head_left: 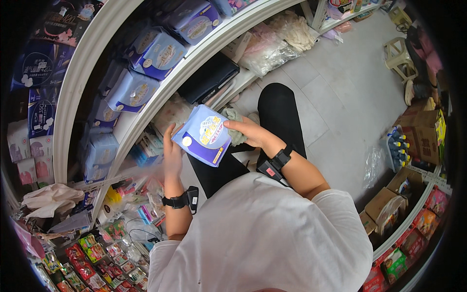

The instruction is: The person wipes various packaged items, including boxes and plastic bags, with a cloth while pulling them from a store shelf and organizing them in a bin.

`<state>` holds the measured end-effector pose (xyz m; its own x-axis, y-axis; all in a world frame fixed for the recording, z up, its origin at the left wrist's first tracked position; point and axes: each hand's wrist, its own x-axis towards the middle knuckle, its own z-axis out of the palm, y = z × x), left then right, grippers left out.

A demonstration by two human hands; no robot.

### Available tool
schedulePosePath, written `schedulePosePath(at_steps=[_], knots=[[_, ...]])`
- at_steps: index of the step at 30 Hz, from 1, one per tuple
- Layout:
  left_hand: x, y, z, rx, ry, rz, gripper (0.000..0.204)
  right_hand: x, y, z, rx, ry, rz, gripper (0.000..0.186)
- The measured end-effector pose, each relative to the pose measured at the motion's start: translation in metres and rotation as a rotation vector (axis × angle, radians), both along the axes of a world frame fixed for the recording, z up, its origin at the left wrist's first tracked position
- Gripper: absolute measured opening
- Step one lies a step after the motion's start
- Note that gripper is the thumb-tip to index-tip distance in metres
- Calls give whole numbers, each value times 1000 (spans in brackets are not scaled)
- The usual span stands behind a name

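Note:
A light blue and purple pack of sanitary pads [204, 135] is held tilted above my lap. My right hand [249, 132] grips its right edge, thumb on the front face. A crumpled grey-green cloth [234, 121] is bunched in that same hand, beside the pack. At the pack's left edge is my left hand [172, 148], its thumb side raised along the edge and some fingers hidden behind the pack. On the shelf to the left stand similar packs [159, 53] in blue and purple.
A curved white shelf [121, 141] runs close along my left. Plastic-wrapped goods [272, 46] lie on the low shelf ahead. To the right are a stool [400, 58], bottles [398, 146] and cardboard boxes [386, 199]. Small colourful packets [92, 258] fill the lower left.

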<state>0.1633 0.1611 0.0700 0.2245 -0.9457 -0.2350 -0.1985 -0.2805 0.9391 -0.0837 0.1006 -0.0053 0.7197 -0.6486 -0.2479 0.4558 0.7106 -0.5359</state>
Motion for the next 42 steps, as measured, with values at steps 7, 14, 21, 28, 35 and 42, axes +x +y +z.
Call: schedulePosePath(at_steps=[7,14,21,28,35,42], knots=[[-18,13,-28,113,456,19,70,20,8,-7,-224,251,-338,63],[-12,7,-42,-4,378,9,74,11,12,29,-980,691,-329,64],[3,13,-50,-75,270,7,71,12,10,45,-1190,660,-340,71],[25,22,-15,-264,70,102,58,23,8,23,-847,406,-135,74],[95,33,22,-632,-83,435,81,24,14,23,-1007,589,74,62],[170,21,39,-716,-339,623,70,28,11,26,-958,603,103,59]])
